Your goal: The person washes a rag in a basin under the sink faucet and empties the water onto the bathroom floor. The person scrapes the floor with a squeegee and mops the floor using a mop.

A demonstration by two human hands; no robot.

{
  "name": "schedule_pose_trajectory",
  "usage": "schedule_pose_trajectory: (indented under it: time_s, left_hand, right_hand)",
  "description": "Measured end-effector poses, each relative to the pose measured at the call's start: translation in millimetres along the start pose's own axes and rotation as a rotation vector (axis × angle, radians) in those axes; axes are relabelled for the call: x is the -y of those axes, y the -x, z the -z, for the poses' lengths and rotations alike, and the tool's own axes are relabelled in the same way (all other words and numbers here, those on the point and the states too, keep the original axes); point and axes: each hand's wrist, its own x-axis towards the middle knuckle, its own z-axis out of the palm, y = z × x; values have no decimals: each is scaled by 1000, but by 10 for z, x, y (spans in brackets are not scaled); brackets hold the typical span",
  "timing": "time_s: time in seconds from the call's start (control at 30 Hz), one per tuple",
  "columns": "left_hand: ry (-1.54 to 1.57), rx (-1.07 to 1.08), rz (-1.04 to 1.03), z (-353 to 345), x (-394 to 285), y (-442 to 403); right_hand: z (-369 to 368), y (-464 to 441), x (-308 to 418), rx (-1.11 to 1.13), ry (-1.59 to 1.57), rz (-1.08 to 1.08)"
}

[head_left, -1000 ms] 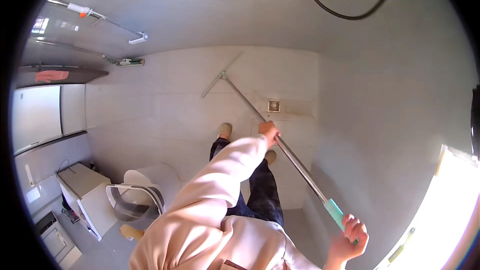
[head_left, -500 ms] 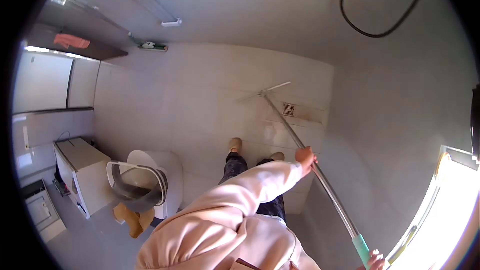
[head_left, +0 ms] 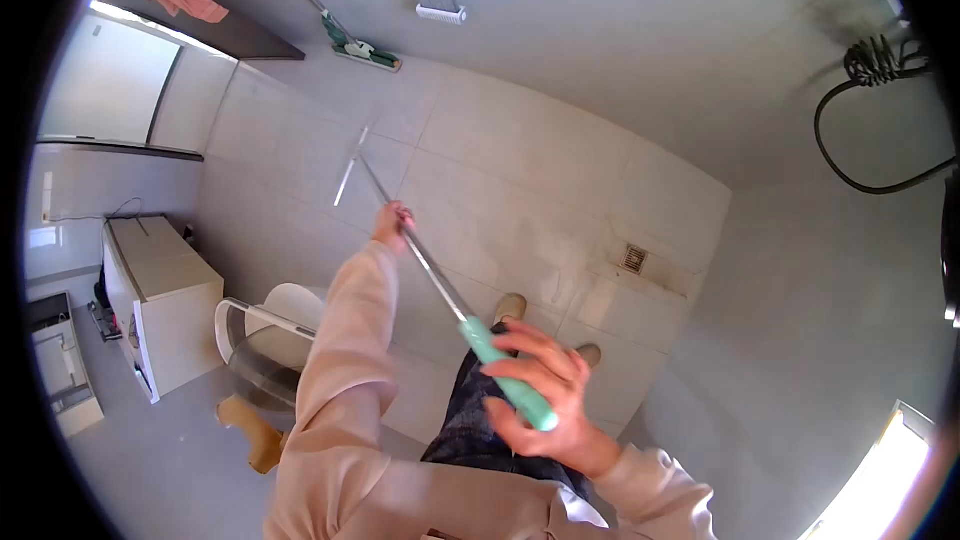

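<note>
A floor squeegee with a metal pole (head_left: 437, 276) slants across the view, its thin blade (head_left: 350, 166) on the pale tiles at the upper left of the floor. My left hand (head_left: 393, 226) is wrapped round the pole's middle, arm stretched out. Over the pole's green grip (head_left: 507, 374), near my body, is my right hand (head_left: 550, 395), its fingers curled loosely around it and partly spread. Below the pole are my shoes (head_left: 511, 307) and dark trousers. A square drain (head_left: 634, 258) lies in the floor to the right of my feet.
A green flat mop (head_left: 367, 55) leans at the back wall beside a white-ended tool (head_left: 441, 14). On the left are a white cabinet (head_left: 170, 310), a toilet (head_left: 290, 312) and a tan cloth-like object (head_left: 252, 433). A black hose (head_left: 820, 130) hangs at the upper right.
The squeegee blade has moved from near the drain to the far left. My left hand has gone left with the pole, my right hand has come in from the lower right, and the view has turned.
</note>
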Motion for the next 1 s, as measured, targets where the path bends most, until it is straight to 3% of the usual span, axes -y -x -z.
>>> schedule_pose_trajectory:
  time_s: [0.1,0.17,0.23,0.27,0.5,0.57,0.73,0.83,0.9,0.97,1.0]
  left_hand:
    - [79,-93,166,139,-519,-160]
    - [19,-75,136,182,-545,-204]
    - [-36,-64,108,240,-398,-232]
    - [-121,-86,71,212,-190,-275]
    - [-301,-129,43,-819,1971,676]
    - [-454,-35,43,-1091,2667,1116]
    - [-483,-3,249,-1648,4317,1918]
    - [-553,66,358,-1917,4975,2468]
    - [-571,60,388,-2032,5396,2753]
    - [-587,49,419,-2116,5713,3000]
    - [-621,120,442,-2144,5840,3109]
  right_hand:
    - [-534,-511,-138,41,-142,178]
    - [-710,-563,-195,47,-204,164]
    - [-771,-428,-264,-39,-635,83]
    - [-690,-372,-277,-176,-685,200]
    - [978,882,-155,-394,-619,-95]
    - [1500,1362,-71,-490,-525,-171]
    - [2516,2283,194,-719,-308,-213]
    - [2932,2802,249,-857,-285,-155]
    - [3171,3205,248,-804,-250,-191]
    - [3275,3570,231,-922,-511,77]
    - [3340,3741,280,-926,-472,-20]
